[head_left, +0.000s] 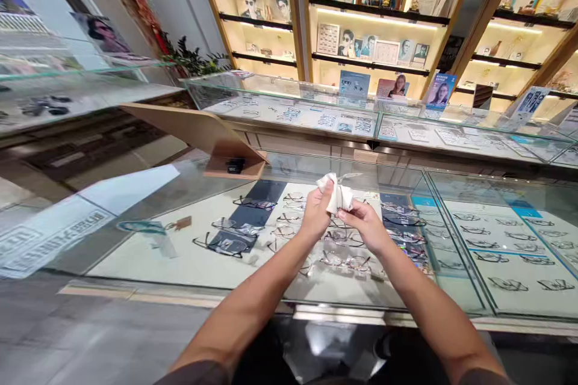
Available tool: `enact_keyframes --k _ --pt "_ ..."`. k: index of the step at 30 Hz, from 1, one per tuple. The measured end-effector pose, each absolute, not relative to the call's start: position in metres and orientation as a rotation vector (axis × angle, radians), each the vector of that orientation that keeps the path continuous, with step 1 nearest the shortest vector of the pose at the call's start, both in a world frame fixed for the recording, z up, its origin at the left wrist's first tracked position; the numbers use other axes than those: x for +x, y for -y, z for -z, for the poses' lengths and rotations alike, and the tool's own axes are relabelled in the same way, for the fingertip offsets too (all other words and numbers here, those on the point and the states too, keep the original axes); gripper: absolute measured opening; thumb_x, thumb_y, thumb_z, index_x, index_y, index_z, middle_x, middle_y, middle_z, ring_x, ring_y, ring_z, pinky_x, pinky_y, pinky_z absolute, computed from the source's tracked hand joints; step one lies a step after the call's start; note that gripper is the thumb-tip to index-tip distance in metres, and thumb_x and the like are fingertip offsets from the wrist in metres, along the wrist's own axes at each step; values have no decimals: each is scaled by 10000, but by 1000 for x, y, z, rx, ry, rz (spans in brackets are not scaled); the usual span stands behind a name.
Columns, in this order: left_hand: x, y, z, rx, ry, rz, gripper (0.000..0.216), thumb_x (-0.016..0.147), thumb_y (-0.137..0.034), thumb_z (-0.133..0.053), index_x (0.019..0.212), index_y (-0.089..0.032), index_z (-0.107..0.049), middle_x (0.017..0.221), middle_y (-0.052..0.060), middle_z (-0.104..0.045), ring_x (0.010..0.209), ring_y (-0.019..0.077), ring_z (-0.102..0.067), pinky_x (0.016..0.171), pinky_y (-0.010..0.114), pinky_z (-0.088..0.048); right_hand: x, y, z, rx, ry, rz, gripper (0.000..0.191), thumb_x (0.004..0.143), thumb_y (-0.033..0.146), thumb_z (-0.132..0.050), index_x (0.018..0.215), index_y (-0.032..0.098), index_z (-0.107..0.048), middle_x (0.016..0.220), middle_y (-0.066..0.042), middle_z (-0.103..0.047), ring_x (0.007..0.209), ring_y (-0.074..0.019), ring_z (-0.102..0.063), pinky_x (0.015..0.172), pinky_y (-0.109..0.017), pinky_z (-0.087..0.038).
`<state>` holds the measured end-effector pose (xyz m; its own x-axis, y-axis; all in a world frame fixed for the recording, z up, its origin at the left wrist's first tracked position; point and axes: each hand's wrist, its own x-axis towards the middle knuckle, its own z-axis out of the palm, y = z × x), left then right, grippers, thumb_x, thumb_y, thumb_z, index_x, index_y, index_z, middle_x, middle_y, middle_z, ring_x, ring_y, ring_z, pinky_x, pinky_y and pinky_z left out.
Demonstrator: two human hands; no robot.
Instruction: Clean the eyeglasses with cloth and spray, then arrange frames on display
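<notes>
Above the glass counter, my left hand (317, 212) is closed on a crumpled white cloth (344, 197), its thumb pressed on top. The cloth is folded around a pair of eyeglasses (351, 176), of which a thin part sticks out beyond it; the rest is hidden. From the other side, my right hand (366, 224) has its fingers closed at the lower edge of the cloth, gripping the eyeglasses, though the exact contact is small and unclear. Rows of eyeglasses, such as a clear-rimmed pair (345, 261), lie below both hands inside the display case (189, 274).
A wooden slanted stand (185, 132) with a small black object (235, 165) rests on the counter's far left. A key tag (179, 224) and a lanyard (141, 227) appear on the left. Across stands another glass case (289, 96), with lit shelves (374, 63) behind.
</notes>
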<state>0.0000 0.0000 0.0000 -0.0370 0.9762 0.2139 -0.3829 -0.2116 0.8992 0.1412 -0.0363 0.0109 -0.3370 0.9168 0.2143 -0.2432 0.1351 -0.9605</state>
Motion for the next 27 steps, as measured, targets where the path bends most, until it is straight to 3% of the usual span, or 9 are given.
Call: enact_keyframes --k 3,7,11,15,18,21,23,25,27 --pt "-4 -9 -5 1122 -677 -1344 784 679 -923 -844 725 -157 -681 608 12 -653 609 159 -637 571 255 -483 147 30 -11 -738 1265 -1432 487 690 653 -983 852 235 -792 907 -17 -723 925 -209 -615 975 -350 -481" --pt "-13 -18 -9 1193 -592 -1291 772 696 -899 -853 862 -153 -736 782 78 -758 843 251 -757 729 312 -578 153 26 -19 -708 1172 -1390 496 678 656 -991 754 238 -735 906 -22 -687 952 -210 -615 980 -349 -491" --pt "-29 -28 -28 1300 -749 -1469 585 763 -720 -874 916 -183 -702 760 29 -714 722 192 -687 666 286 -535 170 20 -46 -712 1199 -1279 481 692 622 -990 772 237 -712 1144 -59 -733 1139 -238 -642 1023 -358 -508" --pt "-42 -33 -76 1549 -755 -1659 275 785 -430 -775 757 -210 -613 680 -20 -556 592 131 -488 552 260 -402 196 14 -92 -701 1359 -1178 470 788 631 -932 836 244 -668 997 -43 -769 1021 -222 -685 1017 -386 -529" --pt "-42 -25 -113 1838 -696 -1879 404 881 -339 -695 579 -206 -460 663 -5 -499 583 117 -411 550 276 -352 209 18 -125 -683 1540 -1047 432 898 626 -847 872 245 -645 917 -28 -750 968 -214 -690 1011 -399 -532" --pt "-38 -9 -134 2059 -680 -2001 538 995 -331 -698 553 -197 -422 655 -4 -529 590 113 -450 581 274 -398 215 25 -142 -671 1656 -992 403 978 616 -764 896 245 -627 878 -22 -719 923 -210 -679 973 -400 -535" --pt "-35 0 -138 2209 -665 -2041 457 1004 -384 -768 648 -199 -550 689 -10 -592 629 121 -522 610 267 -443 216 30 -145 -656 1707 -984 401 1012 608 -732 894 245 -610 859 -14 -696 900 -201 -666 942 -389 -528" --pt "-33 7 -137 2369 -680 -2057 299 956 -463 -857 912 -207 -708 877 21 -722 759 148 -632 672 274 -512 216 34 -144 -637 1757 -1001 399 1037 596 -714 892 243 -599 862 -11 -685 879 -189 -650 908 -374 -519" --pt "-31 11 -133 2509 -713 -2037 498 922 -551 -884 1253 -219 -719 1161 89 -775 949 194 -708 748 303 -578 215 39 -142 -626 1796 -1046 388 1061 576 -695 896 239 -594 868 -11 -681 862 -180 -638 875 -363 -512"
